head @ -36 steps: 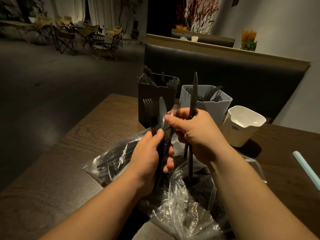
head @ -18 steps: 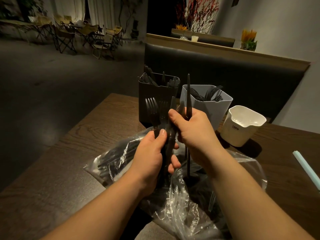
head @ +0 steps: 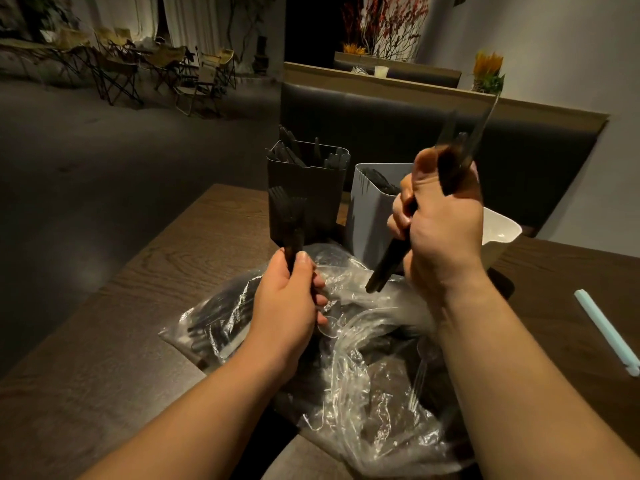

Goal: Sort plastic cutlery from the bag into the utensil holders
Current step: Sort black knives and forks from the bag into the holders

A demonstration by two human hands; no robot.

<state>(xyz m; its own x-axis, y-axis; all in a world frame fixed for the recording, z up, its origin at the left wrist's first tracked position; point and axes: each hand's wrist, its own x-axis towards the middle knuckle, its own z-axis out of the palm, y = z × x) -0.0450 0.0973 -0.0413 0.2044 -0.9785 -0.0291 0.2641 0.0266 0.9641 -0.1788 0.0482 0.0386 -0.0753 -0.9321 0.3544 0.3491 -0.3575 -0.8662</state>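
Dim dining room with folding chairs at the far wall. In the foreground is a dark wooden table (head: pixel 173 271) carrying a clear plastic bag (head: pixel 363 375) of black cutlery. Behind the bag stand three utensil holders in a row: a dark holder (head: pixel 308 188), a grey holder (head: pixel 370 209) and a white holder (head: pixel 502 233), the last partly hidden.

The left hand (head: pixel 287 306) is low over the bag, its fingers (head: pixel 304 261) curled round the handles of a bundle of forks (head: pixel 287 209). The bundle's long axis is near upright, tines up, directly in front of the dark holder.

The right hand (head: pixel 443 230) is raised, its fingers wrapped round a bundle of knives (head: pixel 389 261). The bundle's long axis slants, with the handle ends low and left over the bag and the blurred blades high and right. This hand sits in front of the grey and white holders and is the nearer hand to both.

Cutlery already stands in the dark and grey holders, but its type cannot be told. The knives probably need to swing upright before they drop into a holder. The forks are already lined up with the dark one.

A pale blue pen (head: pixel 606 330) lies at the right.
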